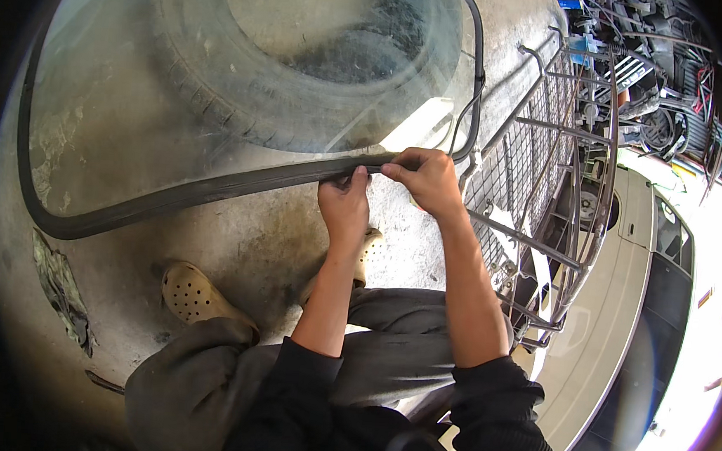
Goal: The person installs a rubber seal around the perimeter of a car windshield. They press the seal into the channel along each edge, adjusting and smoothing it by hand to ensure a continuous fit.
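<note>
A large pane of vehicle glass (pixel 110 140) lies before me, its edge framed by a black rubber seal (pixel 206 193). Along the near edge, toward the right corner, both my hands work on this seal. My left hand (pixel 345 208) pinches it from below, thumb on top. Just to its right, my right hand (pixel 431 183) grips the same strip with thumb and curled fingers; part of the grip is hidden behind the hand. A thin dark cord (pixel 464 116) hangs by the seal's right side. Through the glass a tyre (pixel 244 115) shows underneath.
A metal wire-mesh rack (pixel 539 154) stands close on my right. Beyond it is a cream-coloured vehicle (pixel 599 323), with piled metal parts (pixel 650 86) farther off. A crumpled cloth (pixel 61 283) and a dark strip (pixel 104 382) lie on the concrete floor at left, near my beige clog (pixel 196 291).
</note>
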Tool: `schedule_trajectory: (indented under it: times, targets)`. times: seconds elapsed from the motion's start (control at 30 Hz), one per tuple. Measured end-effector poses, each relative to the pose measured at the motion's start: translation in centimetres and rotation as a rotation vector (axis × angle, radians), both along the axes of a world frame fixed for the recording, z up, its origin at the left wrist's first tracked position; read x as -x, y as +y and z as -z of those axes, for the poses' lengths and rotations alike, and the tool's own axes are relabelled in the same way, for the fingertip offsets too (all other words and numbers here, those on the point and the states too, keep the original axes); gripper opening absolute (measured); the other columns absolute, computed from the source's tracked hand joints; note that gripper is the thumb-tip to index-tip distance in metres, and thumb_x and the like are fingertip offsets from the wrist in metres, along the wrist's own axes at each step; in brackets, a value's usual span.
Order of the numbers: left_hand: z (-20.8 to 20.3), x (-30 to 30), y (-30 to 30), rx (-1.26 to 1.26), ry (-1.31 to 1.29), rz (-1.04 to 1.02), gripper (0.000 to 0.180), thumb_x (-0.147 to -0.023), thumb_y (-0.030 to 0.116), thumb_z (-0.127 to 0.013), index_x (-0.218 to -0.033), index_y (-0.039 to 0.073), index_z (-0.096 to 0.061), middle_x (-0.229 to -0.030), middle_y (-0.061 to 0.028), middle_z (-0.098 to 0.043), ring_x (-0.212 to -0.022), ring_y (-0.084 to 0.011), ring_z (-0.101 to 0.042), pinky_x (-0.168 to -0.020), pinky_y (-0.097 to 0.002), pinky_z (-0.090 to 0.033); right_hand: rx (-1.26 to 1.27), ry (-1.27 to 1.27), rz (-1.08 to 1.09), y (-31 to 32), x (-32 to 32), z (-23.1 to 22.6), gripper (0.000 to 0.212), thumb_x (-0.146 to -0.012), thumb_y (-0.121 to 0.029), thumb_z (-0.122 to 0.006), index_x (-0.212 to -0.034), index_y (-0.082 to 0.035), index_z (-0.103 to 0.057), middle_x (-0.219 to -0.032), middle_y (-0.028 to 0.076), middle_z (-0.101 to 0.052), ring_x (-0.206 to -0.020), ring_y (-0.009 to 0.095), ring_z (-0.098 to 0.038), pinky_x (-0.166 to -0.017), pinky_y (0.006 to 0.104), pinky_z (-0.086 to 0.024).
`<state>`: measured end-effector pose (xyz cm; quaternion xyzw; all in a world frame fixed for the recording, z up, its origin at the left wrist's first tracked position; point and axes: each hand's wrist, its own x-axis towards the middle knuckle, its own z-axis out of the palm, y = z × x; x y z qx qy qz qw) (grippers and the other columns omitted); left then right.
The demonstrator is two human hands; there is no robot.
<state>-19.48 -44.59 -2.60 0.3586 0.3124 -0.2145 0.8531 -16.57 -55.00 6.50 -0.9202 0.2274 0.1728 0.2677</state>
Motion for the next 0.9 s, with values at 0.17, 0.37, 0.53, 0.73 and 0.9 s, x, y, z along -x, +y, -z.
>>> schedule_trajectory:
  times: [0.17, 0.37, 0.53, 0.73, 0.9]
  targets:
    - [-1.0, -0.2, -0.3, -0.123, 0.042, -0.003, 0.015, -0.087, -0.002, -0.054, -0.097, -0.013, -0.055, -0.090, -0.0149, -0.063, -0.079, -0.0178, -0.063, -0.077, -0.0307, -0.056, 0.253, -0.073, -0.017, 2.3, 0.9, 0.8, 0.021, -0.073, -0.023, -0.074, -0.076, -0.003, -0.069, -0.066, 0.015, -0.065, -0.062, 0.031, -0.063, -0.063, 0.0375, -0.049]
    - [-0.7, -0.3, -1.3, -0.263, 0.071, -0.034, 0.017, -0.087, -0.004, -0.052, -0.100, -0.014, -0.053, -0.094, -0.0174, -0.062, -0.083, -0.0197, -0.063, -0.076, -0.0309, -0.055, 0.361, 0.058, 0.042, 3.0, -0.2, 1.4, 0.023, -0.070, -0.024, -0.076, -0.074, -0.003, -0.067, -0.066, 0.014, -0.064, -0.061, 0.029, -0.063, -0.059, 0.0376, -0.048]
    - [-1.7, -0.3, -1.9, -0.329, 0.085, -0.027, 0.020, -0.088, -0.003, -0.053, -0.105, -0.013, -0.048, -0.094, -0.0175, -0.061, -0.085, -0.0205, -0.063, -0.079, -0.0307, -0.055, 0.332, -0.003, 0.154, 2.1, -0.4, 1.3, 0.026, -0.060, -0.020, -0.082, -0.070, -0.004, -0.063, -0.063, 0.015, -0.063, -0.061, 0.032, -0.062, -0.058, 0.0396, -0.047]
    - [0.8, 0.6, -1.5, -0.069, -0.032, -0.136, 0.019, -0.088, -0.004, -0.053, -0.106, -0.009, -0.050, -0.102, -0.0140, -0.058, -0.088, -0.0183, -0.061, -0.078, -0.0298, -0.055, 0.043, -0.111, -0.064, -2.0, 1.9, 2.5, 0.035, -0.070, -0.027, -0.079, -0.083, 0.000, -0.063, -0.073, 0.014, -0.066, -0.067, 0.021, -0.063, -0.064, 0.0333, -0.049]
    - [0.2, 0.5, -1.5, -0.086, -0.040, 0.007, 0.014, -0.086, -0.001, -0.056, -0.099, -0.007, -0.056, -0.090, -0.0090, -0.062, -0.080, -0.0157, -0.060, -0.077, -0.0276, -0.050, -0.074, 0.073, -0.060, -3.5, 0.9, 0.1, 0.019, -0.077, -0.015, -0.072, -0.087, 0.001, -0.068, -0.071, 0.005, -0.066, -0.063, 0.008, -0.057, -0.060, 0.0261, -0.047]
